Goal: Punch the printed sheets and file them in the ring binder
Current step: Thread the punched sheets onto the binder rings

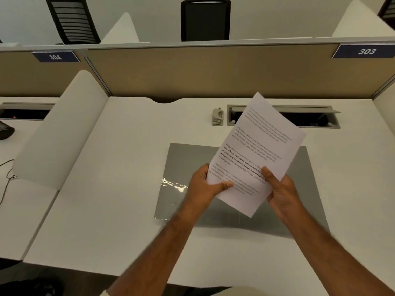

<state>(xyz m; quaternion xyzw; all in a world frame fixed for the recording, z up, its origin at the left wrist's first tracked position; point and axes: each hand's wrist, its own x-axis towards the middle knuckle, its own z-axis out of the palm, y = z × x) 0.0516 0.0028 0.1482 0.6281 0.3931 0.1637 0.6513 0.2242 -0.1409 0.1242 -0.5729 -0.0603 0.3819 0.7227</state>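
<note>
The printed sheets (pixel 258 146) are white paper with blocks of text, held tilted in the air above the desk. My left hand (pixel 205 184) grips their lower left edge, thumb on top. My right hand (pixel 282 189) grips the lower right edge. Beneath them a grey ring binder (pixel 183 167) lies flat and closed on the white desk, with a glossy reflection on its left part. A small grey hole punch (pixel 217 116) stands farther back, just left of the sheets' top corner.
A recessed cable tray (pixel 310 118) with an open lid sits in the desk behind the binder. A tan partition (pixel 192 71) closes the back. A white divider (pixel 59 133) stands at the left; cables (pixel 6 174) lie beyond it.
</note>
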